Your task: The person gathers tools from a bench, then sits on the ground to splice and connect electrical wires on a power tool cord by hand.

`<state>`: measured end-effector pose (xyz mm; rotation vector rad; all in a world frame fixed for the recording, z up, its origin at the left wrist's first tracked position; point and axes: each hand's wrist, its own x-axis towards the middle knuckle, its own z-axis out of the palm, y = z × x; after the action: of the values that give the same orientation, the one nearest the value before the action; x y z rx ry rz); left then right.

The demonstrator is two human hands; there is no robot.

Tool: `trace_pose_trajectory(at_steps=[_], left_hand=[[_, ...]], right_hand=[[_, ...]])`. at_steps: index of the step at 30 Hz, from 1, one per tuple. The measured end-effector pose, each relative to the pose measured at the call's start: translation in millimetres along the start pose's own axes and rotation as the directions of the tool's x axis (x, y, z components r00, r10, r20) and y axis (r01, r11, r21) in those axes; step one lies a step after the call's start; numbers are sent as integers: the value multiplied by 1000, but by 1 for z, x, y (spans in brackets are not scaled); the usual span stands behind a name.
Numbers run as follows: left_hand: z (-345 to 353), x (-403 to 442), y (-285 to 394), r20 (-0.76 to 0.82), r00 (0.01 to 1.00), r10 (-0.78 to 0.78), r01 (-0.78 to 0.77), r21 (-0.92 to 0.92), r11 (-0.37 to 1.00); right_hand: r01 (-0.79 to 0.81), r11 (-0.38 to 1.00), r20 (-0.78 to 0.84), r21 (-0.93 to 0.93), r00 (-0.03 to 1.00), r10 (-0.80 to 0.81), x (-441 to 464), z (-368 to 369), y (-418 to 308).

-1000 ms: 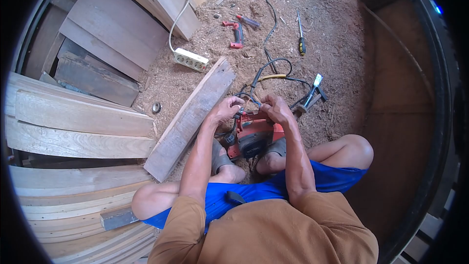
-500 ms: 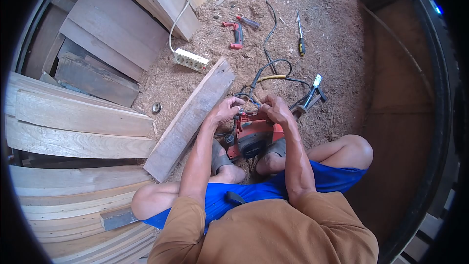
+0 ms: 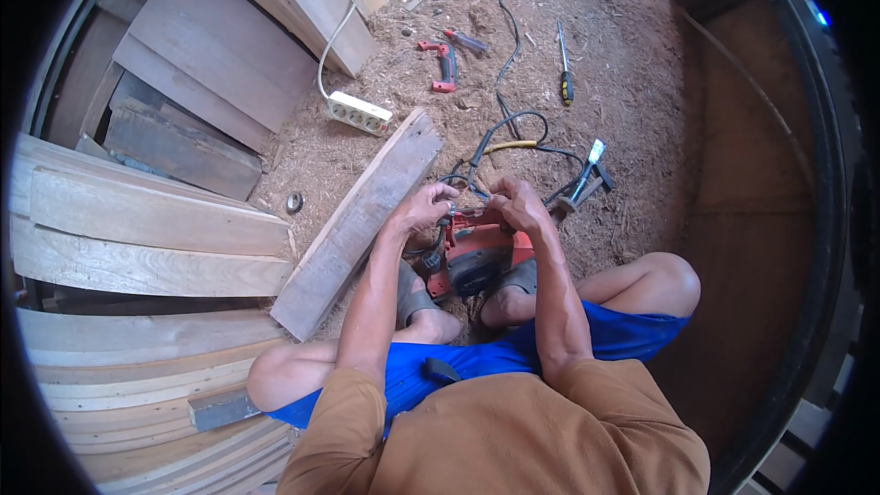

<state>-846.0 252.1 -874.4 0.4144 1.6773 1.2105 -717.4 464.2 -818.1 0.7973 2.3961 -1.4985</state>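
Between my feet rests a red and black power tool (image 3: 478,257), its handle cover off and its inside showing at the top. My left hand (image 3: 427,206) bends over the tool's upper left edge, fingers pinched at thin wires. Facing it, my right hand (image 3: 516,204) pinches at the upper right edge, also at the wires (image 3: 474,188). The fingertips are small here, and what exactly sits in them is partly hidden. A black cable (image 3: 481,148) with a yellow stretch loops just beyond both hands.
A wooden beam (image 3: 362,220) lies left of the tool. Farther off are a white power strip (image 3: 359,114), a red and black handle piece (image 3: 445,68), a screwdriver (image 3: 565,73) and a tape roll (image 3: 293,203). A hammer (image 3: 583,183) lies to the right. Stacked planks (image 3: 156,220) line the left side.
The fingers of both hands have shifted very slightly at the wires. Everything else stays in place.
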Motion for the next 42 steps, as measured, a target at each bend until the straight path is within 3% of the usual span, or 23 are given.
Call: trace_pose_trajectory(at_steps=[20,42], left_hand=[[1,-8,16,26,1000,-9,9,21,1000],[1,-7,9,-2,1000,15,-15,9,1000]], right_hand=[[-59,998,18,40,998,58,2,1,1],[-14,997,-32,70,999,16,8,8,9]])
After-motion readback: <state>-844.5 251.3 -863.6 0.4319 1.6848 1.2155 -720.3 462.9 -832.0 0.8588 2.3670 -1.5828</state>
